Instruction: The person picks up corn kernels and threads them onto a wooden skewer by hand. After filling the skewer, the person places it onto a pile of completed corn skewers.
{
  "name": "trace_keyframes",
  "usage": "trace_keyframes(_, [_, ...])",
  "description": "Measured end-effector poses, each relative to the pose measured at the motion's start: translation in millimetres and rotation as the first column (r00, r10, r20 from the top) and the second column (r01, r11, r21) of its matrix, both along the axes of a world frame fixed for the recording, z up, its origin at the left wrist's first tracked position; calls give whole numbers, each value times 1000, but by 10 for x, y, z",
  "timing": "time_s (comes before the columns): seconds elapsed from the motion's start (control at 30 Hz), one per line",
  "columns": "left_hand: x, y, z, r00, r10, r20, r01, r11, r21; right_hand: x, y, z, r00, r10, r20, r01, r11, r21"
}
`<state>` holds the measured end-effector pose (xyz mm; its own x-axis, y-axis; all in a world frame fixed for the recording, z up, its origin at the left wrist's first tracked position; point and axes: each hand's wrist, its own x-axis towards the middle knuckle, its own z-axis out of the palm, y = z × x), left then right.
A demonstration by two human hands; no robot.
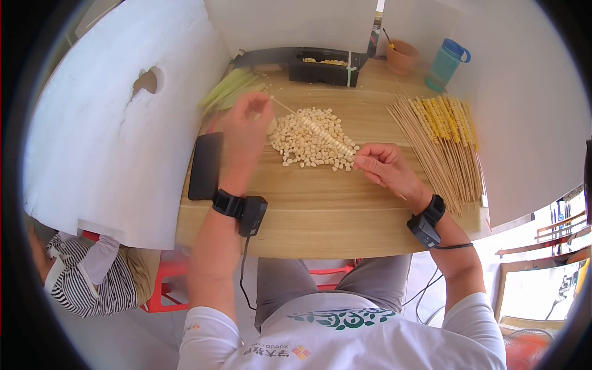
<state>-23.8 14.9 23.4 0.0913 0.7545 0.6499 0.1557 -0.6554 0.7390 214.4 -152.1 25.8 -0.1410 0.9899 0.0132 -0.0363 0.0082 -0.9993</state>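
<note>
In the head view, my right hand (388, 166) pinches a thin wooden skewer (283, 106) near its lower end. A row of pale corn kernels (325, 135) is threaded along the skewer, which slants up to the left. My left hand (246, 126), smeared by motion, has its fingers curled together beside the skewer's bare tip; whatever is between them cannot be made out. Beneath the skewer lies a loose pile of pale corn kernels (302, 148) on the wooden table (296, 213).
At right lie bare skewers (425, 157) and several kernel-loaded skewers (444, 120). A black box (324, 74), clay pot (402, 57) and blue bottle (444, 68) stand behind. Green husk-like strips (231, 86) and a dark phone-like slab (205, 166) are at left. White panels (117, 148) surround the table.
</note>
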Motion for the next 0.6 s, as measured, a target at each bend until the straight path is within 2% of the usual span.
trace_keyframes(0.4, [65,-70,-31,1000,11,-2,-11,1000,-27,10,3,-30,999,-26,26,26,1000,11])
trace_keyframes(0.6, [223,-245,-126,988,-116,-102,121,992,41,-1,4,-12,999,-48,20,48,999,16])
